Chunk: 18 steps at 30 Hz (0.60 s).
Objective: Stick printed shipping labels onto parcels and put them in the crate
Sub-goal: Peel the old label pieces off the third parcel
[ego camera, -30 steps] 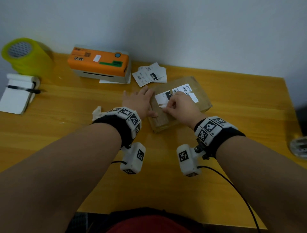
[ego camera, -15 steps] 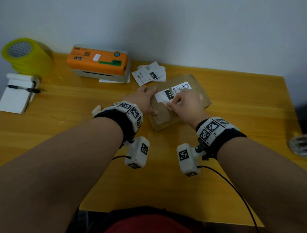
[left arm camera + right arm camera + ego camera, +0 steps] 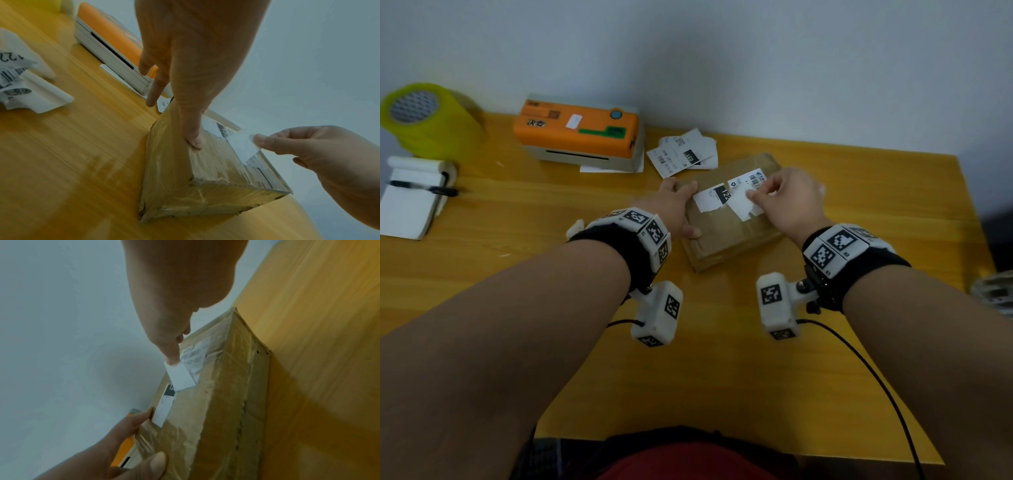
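Peeling further now, right hand point(image 3: 787, 202) pinches one label strip point(image 3: 741, 205); left hand point(image 3: 675, 212), fingers spread, steadies the single parcel point(image 3: 726, 240) mid-frame.

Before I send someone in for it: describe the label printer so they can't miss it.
Look along the back edge of the wooden table, by the wall. The label printer sits between the yellow tape roll and loose labels; only it has an orange top.

1. The yellow wooden bench point(image 3: 722, 377) stands against a pale wall.
2. On it lie a brown parcel point(image 3: 726, 240), an orange label printer point(image 3: 578, 132), and loose printed labels point(image 3: 683, 154) just beside the printer.
3. At the left: a yellow tape roll point(image 3: 428, 125) and a notepad point(image 3: 407, 205) with a pen point(image 3: 424, 188).
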Tool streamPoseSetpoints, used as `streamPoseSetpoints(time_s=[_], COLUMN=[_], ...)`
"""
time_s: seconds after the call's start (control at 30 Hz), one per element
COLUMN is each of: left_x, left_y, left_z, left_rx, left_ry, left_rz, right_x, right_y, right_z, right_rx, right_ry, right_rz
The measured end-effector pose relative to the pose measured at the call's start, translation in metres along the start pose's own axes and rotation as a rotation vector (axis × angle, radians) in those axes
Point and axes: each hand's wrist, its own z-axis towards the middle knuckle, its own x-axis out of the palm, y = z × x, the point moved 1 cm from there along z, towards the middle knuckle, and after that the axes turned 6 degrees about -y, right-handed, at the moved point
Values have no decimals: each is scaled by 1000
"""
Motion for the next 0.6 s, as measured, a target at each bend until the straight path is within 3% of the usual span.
streamPoseSetpoints(time_s=[0.2,0.6], left_x=[-1,0], left_y=[0,-3], left_z=[0,4], left_rx=[3,-8], left_ry=[-4,-6], left_rz=[7,-20], right_x=[-10,-21], right_y=[-12,-24], right_z=[7,0], right_rx=[142,289], right_ry=[-84,-264], right_rz=[98,311])
